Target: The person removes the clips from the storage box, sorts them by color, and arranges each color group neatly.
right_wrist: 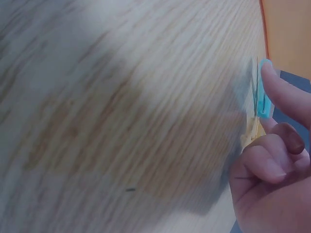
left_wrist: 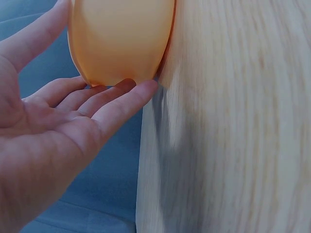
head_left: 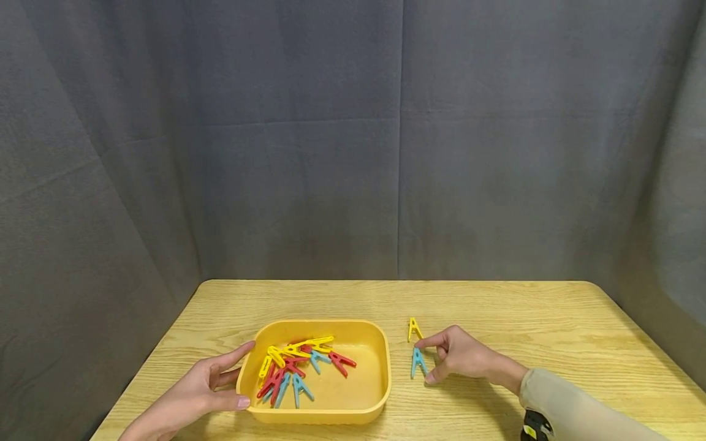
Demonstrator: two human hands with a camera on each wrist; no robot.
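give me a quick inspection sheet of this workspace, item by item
surface: wooden table, light grain.
job's things: yellow tray holding a heap of red, yellow and blue pegs; blue peg and yellow peg standing on the table right of the tray.
clutter: nothing seen.
grips: left hand open, fingers against the tray's left wall; right hand beside the blue peg, fingertips at it, hold unclear.
cables: nothing seen.
surroundings: grey curtain behind and to both sides.

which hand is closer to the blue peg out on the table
Right. The right hand has its fingertips at the blue peg; the left hand rests against the far side of the yellow tub.
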